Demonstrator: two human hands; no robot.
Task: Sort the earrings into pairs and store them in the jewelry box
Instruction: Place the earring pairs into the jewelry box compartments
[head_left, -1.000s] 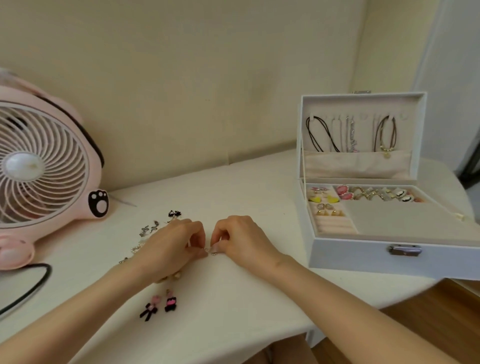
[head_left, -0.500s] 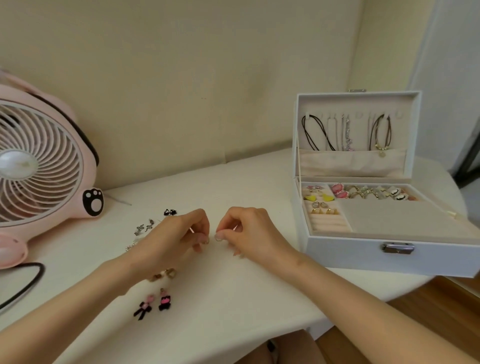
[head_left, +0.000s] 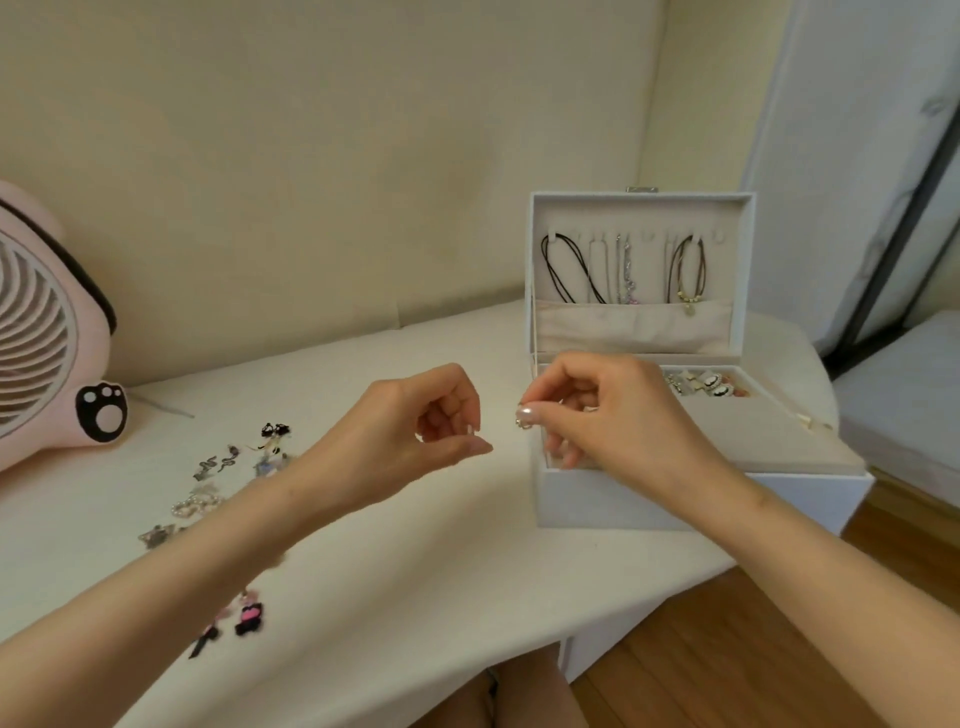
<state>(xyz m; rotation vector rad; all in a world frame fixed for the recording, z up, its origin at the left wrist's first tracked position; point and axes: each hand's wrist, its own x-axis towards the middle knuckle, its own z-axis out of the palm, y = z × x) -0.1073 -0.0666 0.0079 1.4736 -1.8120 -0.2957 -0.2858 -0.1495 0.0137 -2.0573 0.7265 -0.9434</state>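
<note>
Nearest the viewer, two bare forearms reach over a white table (head_left: 426, 587), with the open jewelry box (head_left: 644, 493) on its right side. Left of the box, closest in, lies a pink-and-black earring pair (head_left: 244, 618), blurred. Further back on that side sits a loose scatter of earrings (head_left: 208, 493): silver snake shapes, a pearly piece and a black bow pair, some hidden under the left forearm.

Over the box's near left corner, the right hand (head_left: 608, 410) pinches a small silver earring (head_left: 523, 417) between thumb and forefinger. It looks very light, rigid, smooth and easily dropped, so a fingertip pinch on its body seems wisest. Whether a second earring is pinched with it cannot be made out.

Just left of the box, the left hand (head_left: 415, 431) hovers with fingers loosely curled, thumb near forefinger, apparently holding nothing.

Inside the box, the right hand covers the front compartments; only a few stored pieces show behind it. Necklaces (head_left: 623, 270) hang in the raised lid. Far left of the box, a pink fan (head_left: 47, 332) is cut off by the frame.
</note>
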